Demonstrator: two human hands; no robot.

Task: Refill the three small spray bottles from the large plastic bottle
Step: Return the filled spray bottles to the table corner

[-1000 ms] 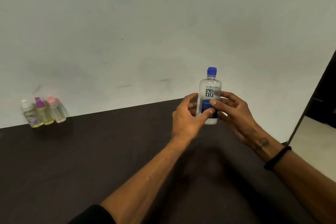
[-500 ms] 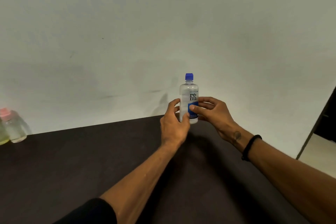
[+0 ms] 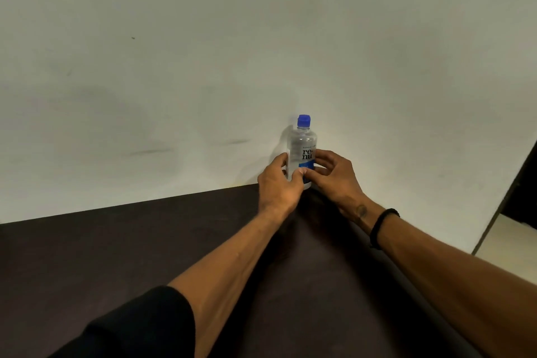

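— Where's the big bottle (image 3: 301, 148)?
— Upright at the dark table's (image 3: 116, 256) far edge: clear smooth plastic, blue cap (image 3: 304, 120).
— And the hands?
— Left hand (image 3: 277, 184) and right hand (image 3: 334, 176) both curl fingers around it.

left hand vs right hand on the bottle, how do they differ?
The left hand grips the large plastic bottle from its left side; the right hand grips from the right. The right wrist wears a black band; the left wrist is bare. The left arm ends in a dark sleeve; the right shows none. Both curl round the label area.
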